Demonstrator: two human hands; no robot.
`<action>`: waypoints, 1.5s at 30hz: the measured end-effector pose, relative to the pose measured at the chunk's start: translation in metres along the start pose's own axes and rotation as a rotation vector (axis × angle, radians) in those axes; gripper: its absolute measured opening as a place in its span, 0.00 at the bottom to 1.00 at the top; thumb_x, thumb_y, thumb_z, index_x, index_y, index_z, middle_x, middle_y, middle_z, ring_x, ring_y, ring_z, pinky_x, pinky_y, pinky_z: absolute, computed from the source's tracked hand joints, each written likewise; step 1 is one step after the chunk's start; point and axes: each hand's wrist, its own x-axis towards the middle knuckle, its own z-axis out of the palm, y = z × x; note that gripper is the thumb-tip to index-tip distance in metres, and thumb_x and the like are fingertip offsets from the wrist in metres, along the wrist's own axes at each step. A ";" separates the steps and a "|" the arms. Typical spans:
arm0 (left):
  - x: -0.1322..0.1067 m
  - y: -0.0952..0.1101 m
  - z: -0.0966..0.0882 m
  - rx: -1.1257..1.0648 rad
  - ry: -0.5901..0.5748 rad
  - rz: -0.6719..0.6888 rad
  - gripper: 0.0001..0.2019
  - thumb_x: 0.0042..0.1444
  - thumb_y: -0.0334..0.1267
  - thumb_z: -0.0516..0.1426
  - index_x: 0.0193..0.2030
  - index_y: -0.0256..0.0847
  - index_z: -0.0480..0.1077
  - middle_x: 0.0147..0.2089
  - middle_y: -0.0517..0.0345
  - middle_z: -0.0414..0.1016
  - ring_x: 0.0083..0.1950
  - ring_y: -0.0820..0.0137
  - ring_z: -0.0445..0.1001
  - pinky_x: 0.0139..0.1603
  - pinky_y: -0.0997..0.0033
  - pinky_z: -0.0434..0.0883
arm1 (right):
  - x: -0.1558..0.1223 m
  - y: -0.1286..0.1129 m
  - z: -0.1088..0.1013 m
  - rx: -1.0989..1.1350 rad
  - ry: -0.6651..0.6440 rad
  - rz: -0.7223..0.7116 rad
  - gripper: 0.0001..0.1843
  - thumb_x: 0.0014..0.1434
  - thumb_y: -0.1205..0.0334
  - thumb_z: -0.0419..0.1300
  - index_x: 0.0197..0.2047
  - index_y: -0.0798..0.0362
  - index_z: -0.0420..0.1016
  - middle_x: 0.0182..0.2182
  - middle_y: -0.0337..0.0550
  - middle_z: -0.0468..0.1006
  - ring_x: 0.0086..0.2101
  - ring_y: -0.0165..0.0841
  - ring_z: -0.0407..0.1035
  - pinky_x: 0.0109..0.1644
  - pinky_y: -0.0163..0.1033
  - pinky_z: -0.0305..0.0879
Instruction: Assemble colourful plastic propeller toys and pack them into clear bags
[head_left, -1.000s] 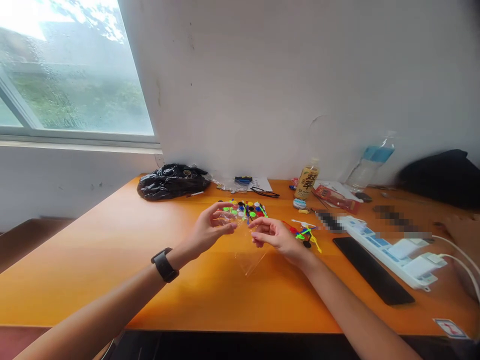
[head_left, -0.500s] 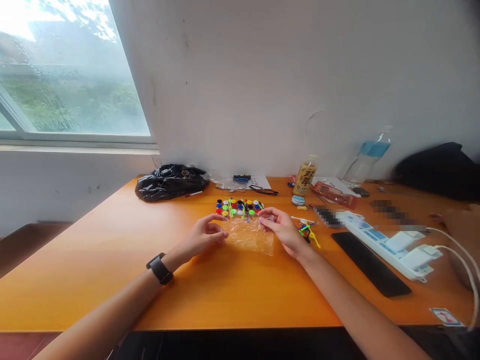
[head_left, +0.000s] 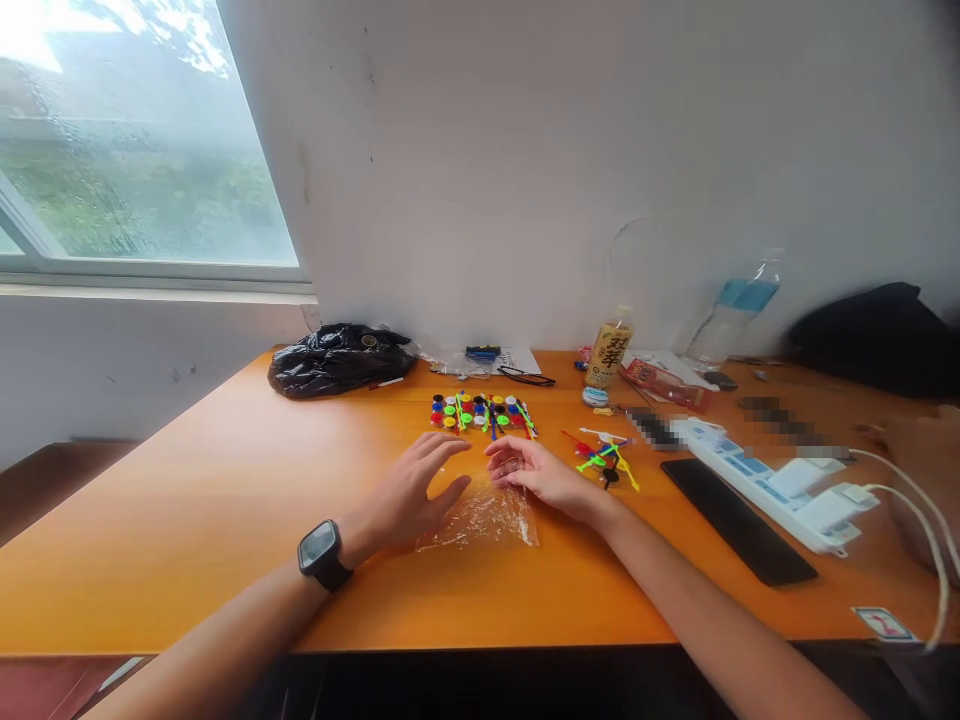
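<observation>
A clear plastic bag (head_left: 487, 517) lies flat on the orange table (head_left: 225, 480). My left hand (head_left: 411, 490), with a black watch on the wrist, rests palm down on the bag's left part, fingers spread. My right hand (head_left: 536, 476) lies on the bag's upper right edge, fingers loosely curled and apart. Just beyond both hands sits a cluster of small coloured round pieces and sticks (head_left: 480, 411). More coloured sticks (head_left: 604, 457) lie to the right of my right hand.
A black plastic bag (head_left: 337, 358), glasses (head_left: 527, 377), a yellow-labelled bottle (head_left: 609, 352) and a water bottle (head_left: 731, 320) stand near the wall. A white power strip (head_left: 780, 485) and a black phone (head_left: 739, 520) lie right. Another person's hand (head_left: 911, 440) shows at the far right.
The bag was held up between both hands a second ago; it has come down flat onto the table nearer me. My fingers have released it and spread on top.
</observation>
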 end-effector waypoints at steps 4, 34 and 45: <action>-0.004 0.013 0.002 -0.008 -0.323 0.127 0.32 0.73 0.50 0.53 0.79 0.49 0.52 0.78 0.50 0.58 0.79 0.56 0.58 0.78 0.50 0.61 | 0.004 0.004 -0.002 -0.008 -0.027 -0.046 0.17 0.56 0.63 0.67 0.50 0.50 0.76 0.48 0.45 0.79 0.52 0.39 0.74 0.65 0.51 0.68; -0.006 -0.009 -0.012 0.011 -0.470 0.019 0.36 0.71 0.57 0.53 0.80 0.49 0.52 0.80 0.49 0.53 0.81 0.43 0.46 0.79 0.40 0.50 | -0.016 -0.021 -0.015 -0.883 -0.084 -0.379 0.12 0.50 0.77 0.62 0.31 0.49 0.81 0.37 0.42 0.80 0.42 0.38 0.72 0.48 0.42 0.68; -0.003 0.000 -0.007 -0.009 -0.313 -0.035 0.51 0.55 0.67 0.65 0.78 0.48 0.54 0.67 0.39 0.71 0.65 0.43 0.70 0.67 0.42 0.66 | -0.014 -0.019 -0.008 -0.797 -0.153 -0.418 0.10 0.63 0.60 0.67 0.45 0.41 0.89 0.43 0.44 0.83 0.49 0.42 0.73 0.55 0.47 0.70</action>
